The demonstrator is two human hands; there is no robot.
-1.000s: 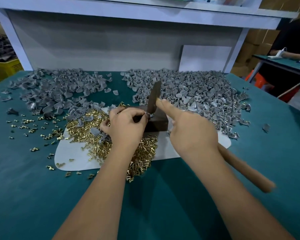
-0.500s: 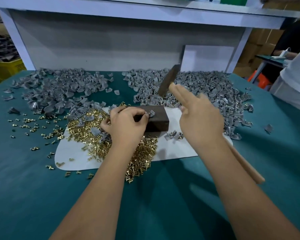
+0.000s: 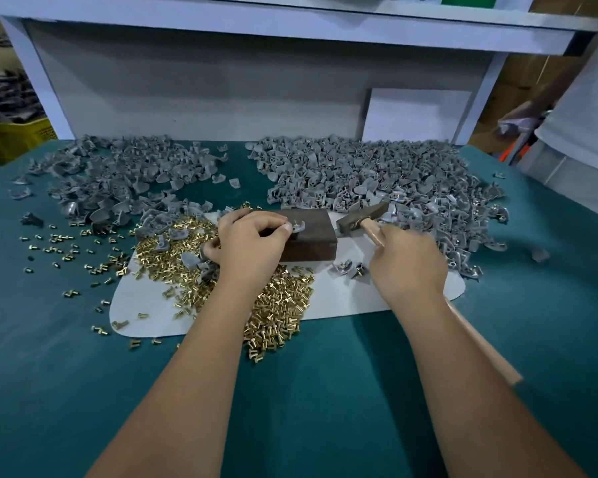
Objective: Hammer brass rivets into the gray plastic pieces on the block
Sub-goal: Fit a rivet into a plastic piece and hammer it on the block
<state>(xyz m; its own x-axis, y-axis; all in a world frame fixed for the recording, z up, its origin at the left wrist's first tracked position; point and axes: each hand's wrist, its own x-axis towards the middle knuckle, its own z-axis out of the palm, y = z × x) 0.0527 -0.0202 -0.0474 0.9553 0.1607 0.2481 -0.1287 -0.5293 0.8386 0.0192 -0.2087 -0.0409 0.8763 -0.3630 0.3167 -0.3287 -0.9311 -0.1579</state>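
Observation:
A dark brown block (image 3: 313,241) sits on a white mat (image 3: 342,298) in the middle of the table. On top of the block lies a gray plastic piece (image 3: 299,227) with a brass rivet standing in it. My left hand (image 3: 247,248) pinches that piece at the block's left end. My right hand (image 3: 408,263) grips a hammer (image 3: 361,219) by its wooden handle; the metal head hangs low just right of the block, apart from the piece. A heap of loose brass rivets (image 3: 273,305) lies under my left wrist.
Two big piles of gray plastic pieces lie at the back: left pile (image 3: 118,181), right pile (image 3: 394,188). Scattered rivets (image 3: 56,243) dot the teal table at the left. A white shelf frame (image 3: 221,81) closes the back. Another person (image 3: 580,132) stands at far right.
The hammer struck the piece one second ago, rose high at half a second ago, and has now come down low to the right of the block. My left hand stayed at the piece.

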